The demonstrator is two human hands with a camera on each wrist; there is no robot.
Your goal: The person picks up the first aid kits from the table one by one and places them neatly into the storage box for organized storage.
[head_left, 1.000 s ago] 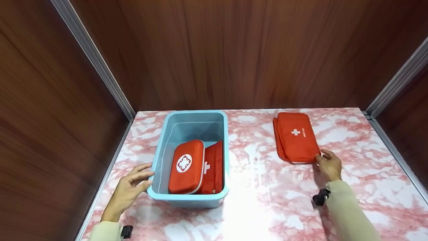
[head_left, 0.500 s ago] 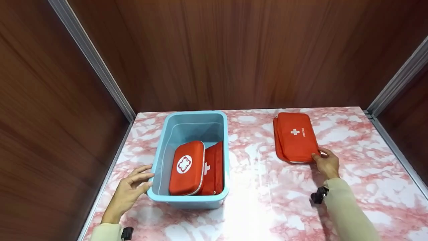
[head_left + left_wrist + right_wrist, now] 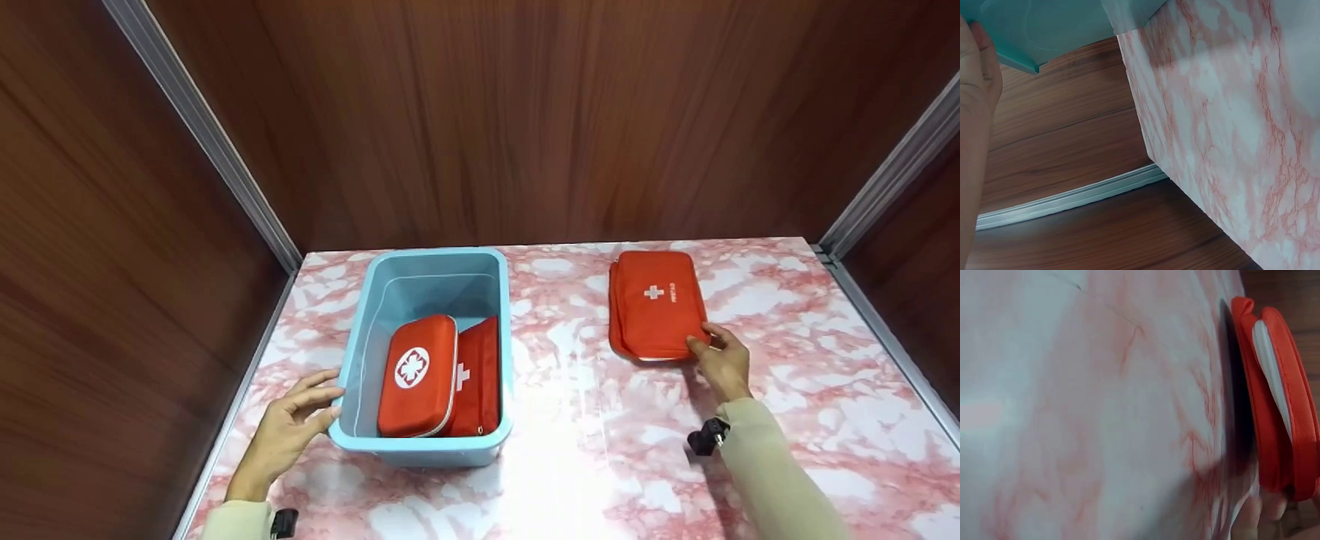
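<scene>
My right hand [image 3: 724, 361] pinches the near right corner of a red first-aid pouch [image 3: 660, 315] with a white cross, the thumb on top. In the right wrist view, the pouch [image 3: 1303, 410] shows its side, with a white band between red layers and a dark shadow beside it on the table. My left hand [image 3: 289, 427] touches the left rim of a light blue plastic bin [image 3: 442, 444], fingers loosely bent. Inside the bin, a hard red first-aid case [image 3: 431, 356] with a white round emblem leans against another red first-aid pouch [image 3: 480, 375].
The table [image 3: 570, 465] has a pink and white marbled top. Dark wood-look panels [image 3: 480, 120] rise at the back and both sides, with metal strips [image 3: 202, 135] at the corners. The bin stands left of the middle.
My right hand and the near end of the pouch have shifted slightly left. My left hand and the bin have stayed in place.
</scene>
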